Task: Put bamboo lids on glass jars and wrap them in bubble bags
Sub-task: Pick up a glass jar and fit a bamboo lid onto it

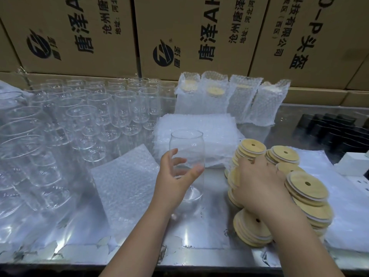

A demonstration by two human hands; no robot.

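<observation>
Broadly, the steel worktop (139, 226) spans the view. At its right, the right hand (257, 180) lies palm-down over a heap of bamboo lids (307, 184), fingertips buried, grip impossible to tell. At centre, the left hand (173, 178) curls fingers (171, 154) and thumb round a glass jar (186, 148), upright with its mouth up.

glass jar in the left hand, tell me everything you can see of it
The glass jar is clear and can-shaped: open round mouth, straight walls, rounded base. It is empty, lidless and upright. The left hand grips its middle, thumb on the near side, fingers seen through the glass. It is before the stack of bubble bags, left of the bamboo lids. Whether its base rests on the metal table cannot be told.
</observation>
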